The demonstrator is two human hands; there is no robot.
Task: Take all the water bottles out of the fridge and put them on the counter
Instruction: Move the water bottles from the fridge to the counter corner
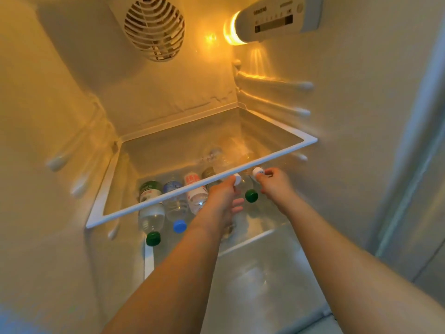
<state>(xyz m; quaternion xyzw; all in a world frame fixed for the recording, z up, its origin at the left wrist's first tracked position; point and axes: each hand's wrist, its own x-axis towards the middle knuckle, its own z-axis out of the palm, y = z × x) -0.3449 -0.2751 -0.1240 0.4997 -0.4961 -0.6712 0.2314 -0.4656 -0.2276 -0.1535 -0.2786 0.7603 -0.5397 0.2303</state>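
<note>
Left hand [222,201]: arm stretched under glass shelf [199,186], fingers curled on white-capped bottle [237,180].
Right hand [274,182]: reaching alongside, pinching white cap [257,171].
Bottles [173,203]: lying left of left hand.

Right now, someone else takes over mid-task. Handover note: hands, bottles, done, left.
Left hand: inside the fridge under the glass shelf, gripping a white-capped bottle near its neck.
Right hand: pinching the cap end of a second white-capped bottle.
Bottles: lying in a row on the lower shelf, caps toward the door. From the left: green-capped bottle, blue-capped bottle, red-labelled bottle, then a green cap between the hands.
Done: counter is out of view, so cannot tell.
Left: pull out both held bottles, then the rest.
</note>
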